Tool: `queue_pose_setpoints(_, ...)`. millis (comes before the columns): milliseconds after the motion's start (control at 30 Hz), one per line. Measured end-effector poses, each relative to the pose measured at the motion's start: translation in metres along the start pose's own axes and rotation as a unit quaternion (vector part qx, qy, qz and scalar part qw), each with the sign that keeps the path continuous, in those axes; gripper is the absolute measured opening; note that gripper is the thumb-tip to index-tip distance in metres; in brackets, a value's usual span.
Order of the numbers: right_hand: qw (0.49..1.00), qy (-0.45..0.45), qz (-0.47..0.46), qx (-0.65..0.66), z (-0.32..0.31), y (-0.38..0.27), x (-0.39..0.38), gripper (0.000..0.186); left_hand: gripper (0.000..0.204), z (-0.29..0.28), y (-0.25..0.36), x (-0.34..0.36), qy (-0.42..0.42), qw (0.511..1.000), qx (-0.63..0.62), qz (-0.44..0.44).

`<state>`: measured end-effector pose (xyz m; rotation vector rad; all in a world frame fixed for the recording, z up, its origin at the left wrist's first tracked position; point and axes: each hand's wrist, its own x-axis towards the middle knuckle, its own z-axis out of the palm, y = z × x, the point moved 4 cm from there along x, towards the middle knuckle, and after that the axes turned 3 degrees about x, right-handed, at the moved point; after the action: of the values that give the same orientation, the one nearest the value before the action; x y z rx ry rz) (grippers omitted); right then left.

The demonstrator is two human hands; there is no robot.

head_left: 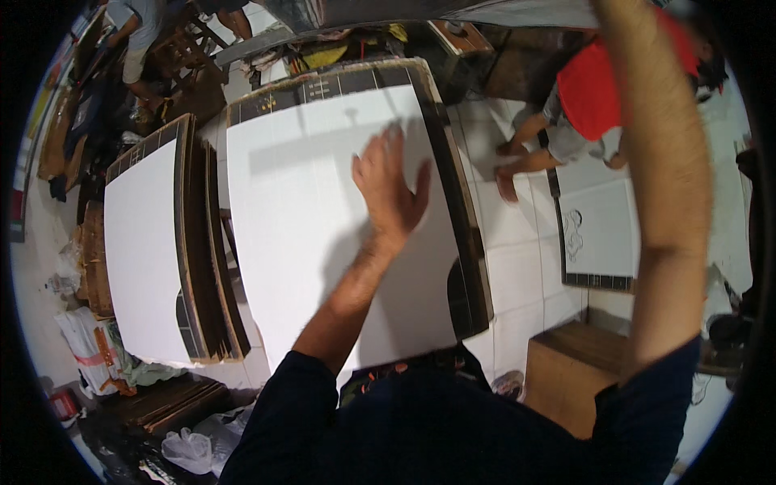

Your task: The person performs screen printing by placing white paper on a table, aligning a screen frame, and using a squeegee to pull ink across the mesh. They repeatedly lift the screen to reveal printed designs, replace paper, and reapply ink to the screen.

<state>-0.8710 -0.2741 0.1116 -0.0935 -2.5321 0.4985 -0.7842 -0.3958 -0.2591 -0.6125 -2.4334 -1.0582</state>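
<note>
My left hand (388, 182) is over the upper right part of a large white sheet (291, 218), fingers spread and holding nothing; I cannot tell whether it touches it. The sheet lies on a dark, worn board (470, 291) with a pale grid along its top edge. My right forearm (667, 186) is raised at the right and runs out past the top edge, so that hand is out of sight. Left of the main board, a second white sheet (139, 250) lies on stacked dark boards (196, 291).
A person in red (594, 89) bends over a white panel (602, 230) with a line drawing at right. Two others (137, 40) (230, 16) stand at upper left. A wooden box (570, 372) is at lower right; plastic bags (202, 444) and folded materials (89, 347) lie at lower left.
</note>
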Motion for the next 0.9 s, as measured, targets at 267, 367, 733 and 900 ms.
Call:
queue_pose_setpoints(267,0.971,0.104,-0.209,-0.046,0.105,0.079,-0.271,0.058,0.066,-0.115,0.042,-0.078,0.075,0.624,-0.653,-0.423)
queue_pose_setpoints(367,0.99,-0.028,-0.135,-0.038,0.164,0.095,-0.367,0.052,0.06,-0.066,-0.001,-0.156,0.041,0.529,-0.562,-0.635)
queue_pose_setpoints(733,0.982,-0.179,-0.065,0.003,0.254,0.141,-0.405,0.028,0.072,-0.051,-0.106,-0.246,-0.131,0.961,0.08,-0.228)
queue_pose_setpoints(900,0.987,-0.122,-0.1,0.002,0.292,0.158,-0.314,0.034,0.122,-0.032,-0.109,-0.228,-0.14,0.981,0.107,-0.087)
